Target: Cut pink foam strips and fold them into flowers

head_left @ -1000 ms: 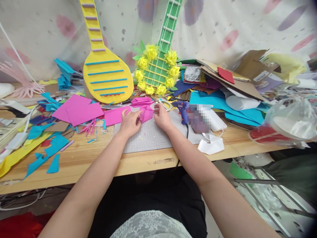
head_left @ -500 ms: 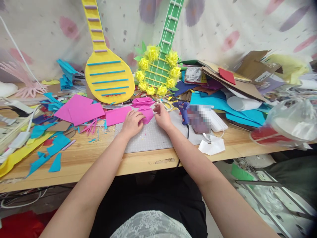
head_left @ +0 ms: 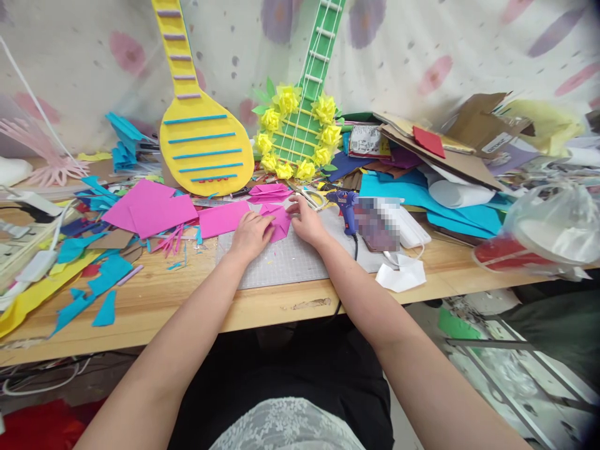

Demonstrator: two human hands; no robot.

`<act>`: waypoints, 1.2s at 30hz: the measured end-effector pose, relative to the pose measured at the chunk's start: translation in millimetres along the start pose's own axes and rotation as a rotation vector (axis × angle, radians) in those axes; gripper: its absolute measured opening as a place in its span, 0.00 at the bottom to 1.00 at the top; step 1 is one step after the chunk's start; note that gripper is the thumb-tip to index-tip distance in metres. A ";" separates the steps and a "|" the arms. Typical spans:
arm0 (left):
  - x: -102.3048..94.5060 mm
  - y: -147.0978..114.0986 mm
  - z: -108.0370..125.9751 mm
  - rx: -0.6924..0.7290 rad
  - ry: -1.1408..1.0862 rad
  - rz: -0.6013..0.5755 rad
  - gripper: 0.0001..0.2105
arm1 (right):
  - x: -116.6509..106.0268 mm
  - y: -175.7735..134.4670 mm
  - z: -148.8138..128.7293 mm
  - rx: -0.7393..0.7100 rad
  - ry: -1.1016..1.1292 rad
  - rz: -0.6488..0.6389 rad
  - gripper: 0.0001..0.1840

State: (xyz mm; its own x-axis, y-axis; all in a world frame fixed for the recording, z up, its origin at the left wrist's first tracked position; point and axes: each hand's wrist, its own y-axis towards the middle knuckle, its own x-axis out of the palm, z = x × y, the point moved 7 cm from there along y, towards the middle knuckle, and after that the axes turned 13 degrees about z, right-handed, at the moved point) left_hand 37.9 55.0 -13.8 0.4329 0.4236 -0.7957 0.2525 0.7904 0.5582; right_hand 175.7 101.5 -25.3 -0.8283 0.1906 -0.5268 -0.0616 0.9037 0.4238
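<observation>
A folded piece of magenta paper (head_left: 281,226) lies on the grey cutting mat (head_left: 293,265) between my hands, with crease lines showing. My left hand (head_left: 253,235) holds its left side, fingers bent over the edge and thumb close beside them. At the right edge, my right hand (head_left: 305,220) has its fingers curled against the same paper; its fingertips are partly hidden. Just beyond is another folded magenta piece (head_left: 270,192). To the left of my left hand a flat magenta strip (head_left: 220,220) rests, its right end touching the hand.
A blue glue gun (head_left: 345,209) and a blurred phone (head_left: 377,225) lie right of my hands. Behind stand a yellow paper guitar (head_left: 206,147) and a green one (head_left: 300,131) with yellow flowers. Magenta sheets (head_left: 154,209) and blue scraps (head_left: 110,272) cover the left; a bagged bucket (head_left: 529,240) sits right.
The magenta paper between my hands has turned and spread a little, its lower point now nearer me. My hands have shifted only slightly with it.
</observation>
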 end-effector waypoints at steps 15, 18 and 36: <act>4.9 -3.1 -19.6 -0.153 -0.045 -0.023 0.33 | 27.0 -25.7 -49.4 -0.375 -0.229 -0.184 0.21; 3.5 -3.6 -17.4 -0.146 -0.067 -0.026 0.34 | 24.6 -23.2 -44.7 -0.323 -0.227 -0.174 0.18; 2.8 0.2 -13.8 -0.228 -0.110 0.004 0.22 | 20.3 -2.6 3.6 0.143 0.309 -0.079 0.24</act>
State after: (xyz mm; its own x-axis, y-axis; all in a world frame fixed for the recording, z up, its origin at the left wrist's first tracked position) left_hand 27.3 62.5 -19.1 0.5282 0.3860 -0.7563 0.0547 0.8733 0.4840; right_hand 161.1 104.3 -39.8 -0.9550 0.0128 -0.2962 -0.0714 0.9598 0.2715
